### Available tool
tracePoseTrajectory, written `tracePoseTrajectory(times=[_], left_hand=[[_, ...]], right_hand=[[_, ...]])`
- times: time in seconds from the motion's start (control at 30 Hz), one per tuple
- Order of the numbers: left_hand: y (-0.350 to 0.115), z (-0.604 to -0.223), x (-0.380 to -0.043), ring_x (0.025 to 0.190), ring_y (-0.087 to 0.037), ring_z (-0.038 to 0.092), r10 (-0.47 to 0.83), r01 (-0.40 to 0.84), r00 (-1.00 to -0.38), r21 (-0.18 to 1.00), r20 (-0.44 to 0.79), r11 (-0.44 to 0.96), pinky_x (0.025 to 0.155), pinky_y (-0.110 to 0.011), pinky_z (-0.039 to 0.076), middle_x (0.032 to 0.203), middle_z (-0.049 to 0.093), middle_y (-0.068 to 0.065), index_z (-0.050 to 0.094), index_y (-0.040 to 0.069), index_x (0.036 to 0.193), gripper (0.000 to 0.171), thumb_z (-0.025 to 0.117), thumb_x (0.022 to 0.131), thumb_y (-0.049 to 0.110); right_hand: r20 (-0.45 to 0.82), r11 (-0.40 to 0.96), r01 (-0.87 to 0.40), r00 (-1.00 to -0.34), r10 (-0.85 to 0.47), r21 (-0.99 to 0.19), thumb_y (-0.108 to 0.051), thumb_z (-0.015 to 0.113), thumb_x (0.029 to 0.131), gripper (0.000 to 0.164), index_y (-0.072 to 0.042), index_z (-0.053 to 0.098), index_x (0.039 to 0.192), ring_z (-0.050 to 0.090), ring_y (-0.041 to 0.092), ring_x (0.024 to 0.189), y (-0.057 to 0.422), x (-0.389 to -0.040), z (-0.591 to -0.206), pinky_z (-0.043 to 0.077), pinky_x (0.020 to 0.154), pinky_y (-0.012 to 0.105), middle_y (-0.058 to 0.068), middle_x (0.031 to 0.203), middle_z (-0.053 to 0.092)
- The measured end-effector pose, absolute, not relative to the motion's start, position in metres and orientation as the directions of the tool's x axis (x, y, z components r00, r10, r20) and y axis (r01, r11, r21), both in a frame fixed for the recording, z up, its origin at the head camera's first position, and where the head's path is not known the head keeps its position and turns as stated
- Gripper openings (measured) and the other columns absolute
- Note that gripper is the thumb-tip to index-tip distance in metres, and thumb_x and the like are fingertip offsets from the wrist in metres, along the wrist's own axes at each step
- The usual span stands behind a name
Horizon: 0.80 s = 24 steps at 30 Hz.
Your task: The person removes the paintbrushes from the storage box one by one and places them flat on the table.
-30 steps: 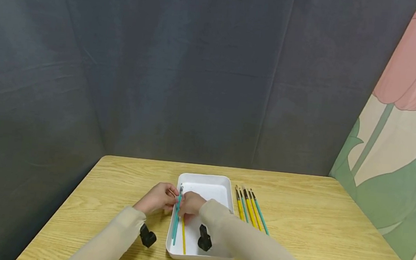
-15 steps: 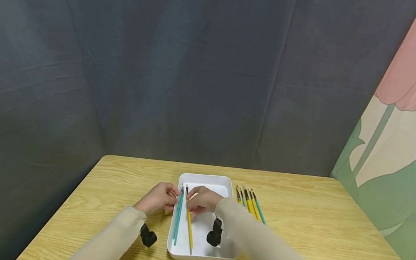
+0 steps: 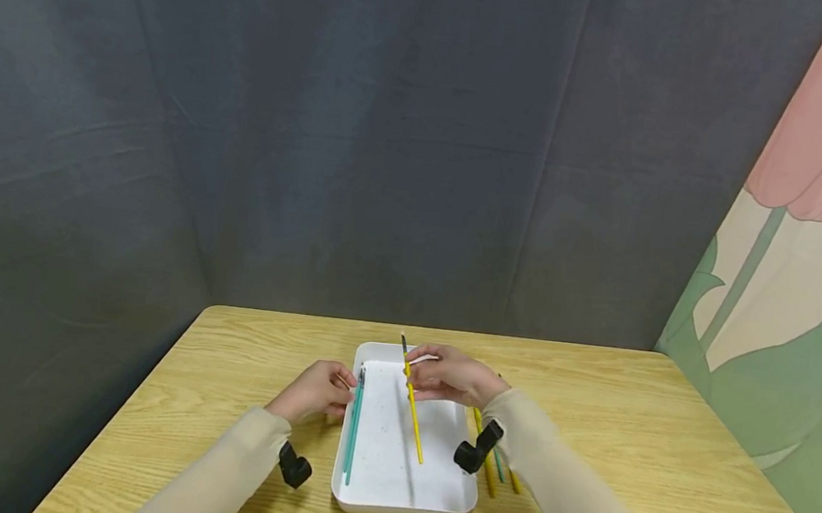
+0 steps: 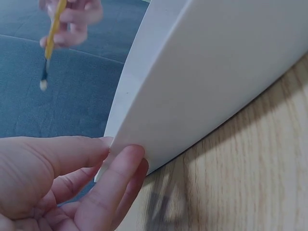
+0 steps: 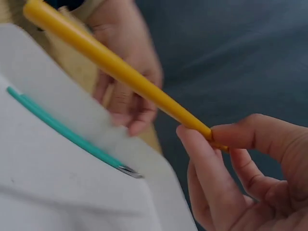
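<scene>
A white tray point(image 3: 381, 452) lies lengthwise before me. My left hand point(image 3: 316, 390) pinches its left rim, thumb and fingers on the tray wall point(image 4: 192, 82) in the left wrist view. Above the tray, my right hand point(image 3: 451, 376) grips a yellow paintbrush point(image 3: 415, 426) between thumb and fingers, tilted with its bristles pointing away from me. In the right wrist view the yellow handle point(image 5: 120, 70) crosses in front of my left hand point(image 5: 130, 53). Two teal paintbrushes point(image 3: 353, 433) lie side by side along the tray's left wall.
More yellow and teal paintbrushes point(image 3: 490, 477) lie on the wooden table point(image 3: 660, 446) right of the tray, partly hidden by my right hand and sleeve. A dark curtain point(image 3: 390, 164) hangs behind the table. A flower-painted wall point(image 3: 783, 325) stands at the right.
My right hand has lifted the yellow paintbrush from beside the teal ones in the tray and moved it up and to the right. My left hand stays at the tray's rim.
</scene>
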<state>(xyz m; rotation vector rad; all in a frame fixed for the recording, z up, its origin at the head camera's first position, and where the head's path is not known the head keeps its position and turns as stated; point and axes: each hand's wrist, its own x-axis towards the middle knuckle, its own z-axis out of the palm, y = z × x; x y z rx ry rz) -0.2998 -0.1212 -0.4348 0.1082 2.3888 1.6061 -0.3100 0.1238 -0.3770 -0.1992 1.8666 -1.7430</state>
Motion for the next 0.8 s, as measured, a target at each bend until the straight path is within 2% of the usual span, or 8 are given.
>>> tracePoseTrajectory(times=[0.27, 0.57, 0.8], left_hand=[[-0.122, -0.435, -0.299, 0.067, -0.017, 0.058, 0.211, -0.082, -0.962, 0.919, -0.174, 0.385, 0.059, -0.029, 0.056, 0.083, 0.055, -0.010, 0.059, -0.007, 0.103, 0.018, 0.065, 0.086, -0.006], [-0.123, -0.435, -0.300, 0.067, -0.017, 0.058, 0.228, -0.066, -0.960, 0.919, -0.165, 0.389, 0.059, -0.029, 0.056, 0.084, 0.055, -0.011, 0.059, -0.008, 0.104, 0.019, 0.065, 0.086, -0.005], [-0.124, -0.437, -0.301, 0.069, -0.018, 0.059, 0.223, -0.071, -0.960, 0.916, -0.171, 0.394, 0.062, -0.031, 0.058, 0.085, 0.055, -0.011, 0.059, -0.007, 0.103, 0.017, 0.064, 0.087, -0.005]], right_hand=[[-0.218, 0.046, 0.224, -0.846, -0.486, -0.973, 0.004, 0.055, 0.092, 0.032, -0.001, 0.048, 0.123, 0.066, 0.013, 0.085, 0.180, -0.310, -0.371, 0.058, 0.078, 0.028, 0.003, 0.099, 0.059], [-0.203, 0.085, 0.185, -0.859, -0.469, -0.979, 0.000, 0.054, 0.095, 0.027, -0.004, 0.051, 0.122, 0.065, 0.010, 0.089, 0.242, -0.310, -0.384, 0.057, 0.081, 0.027, 0.001, 0.103, 0.059], [-0.219, 0.112, 0.188, -0.854, -0.472, -0.976, -0.003, 0.051, 0.098, 0.033, 0.003, 0.046, 0.130, 0.063, 0.010, 0.091, 0.279, -0.315, -0.403, 0.056, 0.085, 0.030, 0.003, 0.104, 0.060]])
